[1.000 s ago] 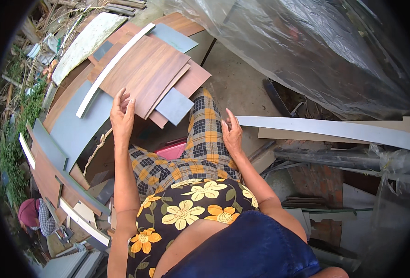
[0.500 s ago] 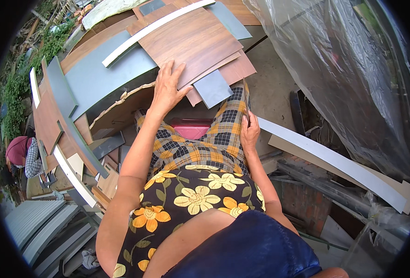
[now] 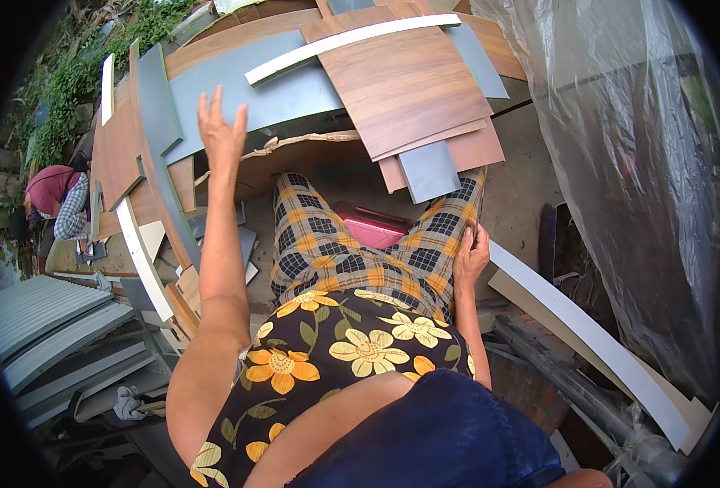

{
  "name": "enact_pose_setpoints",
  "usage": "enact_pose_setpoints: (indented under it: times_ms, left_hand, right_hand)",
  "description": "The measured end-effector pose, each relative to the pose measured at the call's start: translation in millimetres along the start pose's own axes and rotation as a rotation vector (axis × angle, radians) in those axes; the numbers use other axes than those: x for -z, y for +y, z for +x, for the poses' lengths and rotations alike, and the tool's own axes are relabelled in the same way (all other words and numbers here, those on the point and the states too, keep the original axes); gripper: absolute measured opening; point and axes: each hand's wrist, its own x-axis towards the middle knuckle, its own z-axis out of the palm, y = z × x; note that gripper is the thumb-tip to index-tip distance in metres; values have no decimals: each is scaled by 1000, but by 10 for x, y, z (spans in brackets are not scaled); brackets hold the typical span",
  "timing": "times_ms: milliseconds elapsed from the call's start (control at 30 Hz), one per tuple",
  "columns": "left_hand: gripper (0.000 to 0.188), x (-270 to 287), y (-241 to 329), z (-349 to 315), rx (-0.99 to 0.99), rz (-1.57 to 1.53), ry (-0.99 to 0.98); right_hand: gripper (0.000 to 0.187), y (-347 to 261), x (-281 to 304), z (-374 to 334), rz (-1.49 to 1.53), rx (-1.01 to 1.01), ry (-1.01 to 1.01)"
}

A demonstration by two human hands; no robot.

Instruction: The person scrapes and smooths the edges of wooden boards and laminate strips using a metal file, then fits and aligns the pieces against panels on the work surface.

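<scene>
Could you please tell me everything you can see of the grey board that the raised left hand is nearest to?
The grey board is a flat, matt panel, seemingly laminated sheet, lying tilted atop the pile of offcuts. A white strip crosses its upper edge and a wood-grain board overlaps its right end. The left hand, fingers spread, is raised in front of it; contact cannot be told.

We are in an outdoor scrap yard or open-air workshop for board offcuts. Ahead of us lies a heap of cut panels: wood-grain laminate boards, grey sheets and a long white strip, stacked loosely at odd angles. Corrugated metal sheets lie at our lower left, a clear plastic tarp hangs at our right, and green weeds grow behind the heap. The ground is bare concrete.
</scene>
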Motion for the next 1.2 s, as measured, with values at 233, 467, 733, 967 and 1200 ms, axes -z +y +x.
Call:
enact_pose_setpoints:
  times_ms: [233,467,733,967,1200]
  left_hand:
    - [94,747,-1509,46,536,568,11]
    - [103,652,-1514,202,613,643,-241]
    - [119,384,-1274,561,841,715,-308]
    - [123,237,-1421,512,841,783,-181]
    - [97,236,-1380,429,717,830,-250]
  right_hand:
    - [23,-45,-17,25,8,0,-31]
    - [23,18,-15,44,-25,-16,-81]
    - [21,-13,-34,47,-5,3,-29]
    - [22,-41,-8,26,8,-14,-3]
    - [22,-61,13,49,12,-45,-12]
